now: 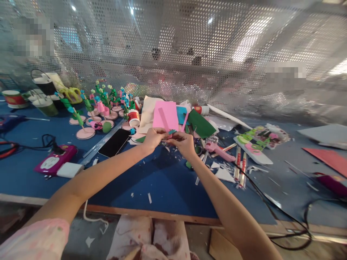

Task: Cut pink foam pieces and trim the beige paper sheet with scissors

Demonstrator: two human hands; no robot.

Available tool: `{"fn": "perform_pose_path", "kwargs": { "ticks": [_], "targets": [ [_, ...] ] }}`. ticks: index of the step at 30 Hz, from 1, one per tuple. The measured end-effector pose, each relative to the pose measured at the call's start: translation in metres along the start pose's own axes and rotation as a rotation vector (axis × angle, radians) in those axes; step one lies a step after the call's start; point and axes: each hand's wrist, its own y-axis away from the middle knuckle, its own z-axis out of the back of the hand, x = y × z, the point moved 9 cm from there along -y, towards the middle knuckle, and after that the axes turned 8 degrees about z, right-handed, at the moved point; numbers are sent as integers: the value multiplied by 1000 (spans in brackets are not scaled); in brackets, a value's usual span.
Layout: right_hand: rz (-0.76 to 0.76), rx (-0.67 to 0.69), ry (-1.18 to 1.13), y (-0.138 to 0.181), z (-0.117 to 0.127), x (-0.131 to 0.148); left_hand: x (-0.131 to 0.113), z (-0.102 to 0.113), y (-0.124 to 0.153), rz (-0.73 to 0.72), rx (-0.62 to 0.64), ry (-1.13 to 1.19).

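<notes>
My left hand (153, 140) and my right hand (184, 143) meet above the blue tabletop, fingertips pinched together. Between them is a small piece of blue and pink paper (171, 132), partly hidden by the fingers. Just behind the hands are a pink paper sheet (166, 113), a cream sheet (148, 112) and a dark green sheet (202, 123). A black phone (114, 143) lies left of my left hand. To the right of my right hand rests a pink glue gun (219, 150) among white scraps.
Several small paper flowers on round pink bases (85, 133) stand at the back left. A purple power strip (56, 160) with a white charger (69, 170) lies at left. A black cable (255, 186) crosses the right side. Perforated metal (173, 54) rises behind the table.
</notes>
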Motion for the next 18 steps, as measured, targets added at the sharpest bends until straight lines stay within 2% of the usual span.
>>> {"fn": "perform_pose_path", "kwargs": {
  "ticks": [4,9,14,18],
  "targets": [
    [-31,-75,-41,1,0,0,4,-1,0,-2,-13,43],
    [-61,-83,-85,1,3,-4,7,0,-5,44,-3,-4],
    [-77,-43,-115,1,-1,-4,-8,1,-2,-82,-5,-93],
    [-57,-78,-91,1,0,1,-11,2,1,-117,-44,-96]
  ]
}}
